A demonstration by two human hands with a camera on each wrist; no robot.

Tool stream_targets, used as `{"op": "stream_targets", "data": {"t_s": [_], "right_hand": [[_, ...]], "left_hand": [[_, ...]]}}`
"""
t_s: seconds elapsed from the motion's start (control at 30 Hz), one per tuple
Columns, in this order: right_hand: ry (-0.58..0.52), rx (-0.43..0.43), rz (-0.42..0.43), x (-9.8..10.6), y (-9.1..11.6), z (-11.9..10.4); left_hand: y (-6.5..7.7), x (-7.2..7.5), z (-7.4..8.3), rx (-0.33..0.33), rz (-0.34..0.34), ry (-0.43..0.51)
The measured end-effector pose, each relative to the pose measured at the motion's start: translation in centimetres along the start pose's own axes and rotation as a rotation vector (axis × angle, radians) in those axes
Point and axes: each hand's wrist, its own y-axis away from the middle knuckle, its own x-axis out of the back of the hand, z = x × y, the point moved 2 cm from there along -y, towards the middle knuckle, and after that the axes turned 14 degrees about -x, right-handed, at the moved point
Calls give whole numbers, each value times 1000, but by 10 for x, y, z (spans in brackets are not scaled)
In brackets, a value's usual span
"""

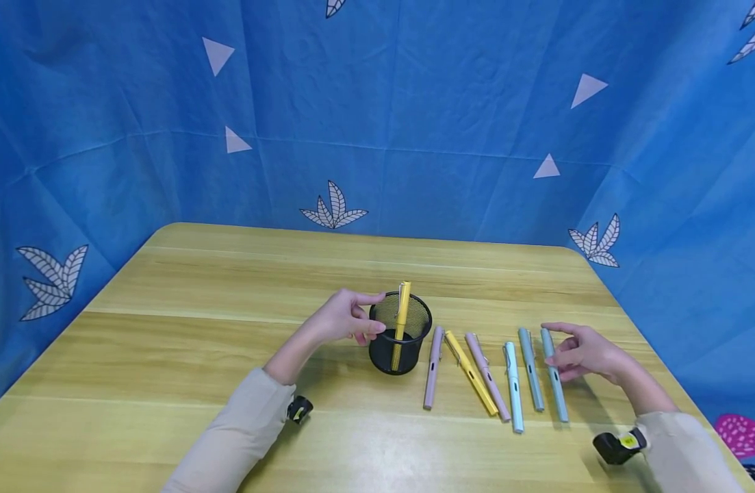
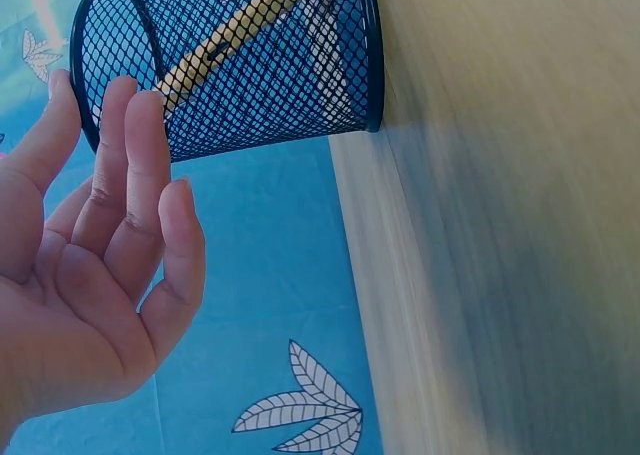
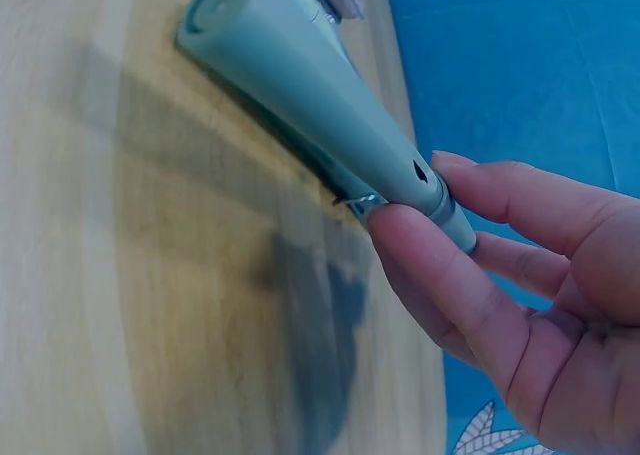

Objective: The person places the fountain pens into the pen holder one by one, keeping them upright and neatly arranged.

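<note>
A black mesh pen holder (image 1: 380, 354) stands upright on the table with one yellow pen (image 1: 403, 308) leaning inside it. My left hand (image 1: 342, 317) holds the holder by its rim, thumb and fingertips on either side. Over on the right, my right hand (image 1: 588, 353) pinches a blue-green pen (image 1: 558, 395) between thumb and fingers. In the right wrist view that pen (image 3: 310, 95) points its end toward the camera, with the fingers around its other part. A second blue-green pen (image 1: 531, 370) lies just left of it.
Between the holder and the right hand lie a purple pen (image 1: 434, 370), a yellow pen (image 1: 472, 375), another purple pen (image 1: 488, 376) and a light blue pen (image 1: 513, 389). A blue patterned cloth (image 1: 377, 103) hangs behind the wooden table (image 1: 198, 329).
</note>
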Motion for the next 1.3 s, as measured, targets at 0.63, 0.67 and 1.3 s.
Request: {"op": "stream_targets", "data": {"t_s": [0.63,0.67,1.3], "right_hand": [[-106,88,-36,-7,0,-17],[-114,95,-35,-8,0,-18],[-299,219,19,-20,-7,-43]], "left_hand": [[1,-1,-3,-4,6,18],[1,-1,-3,-4,6,19],[-2,0,-5,-1,5,10]]}}
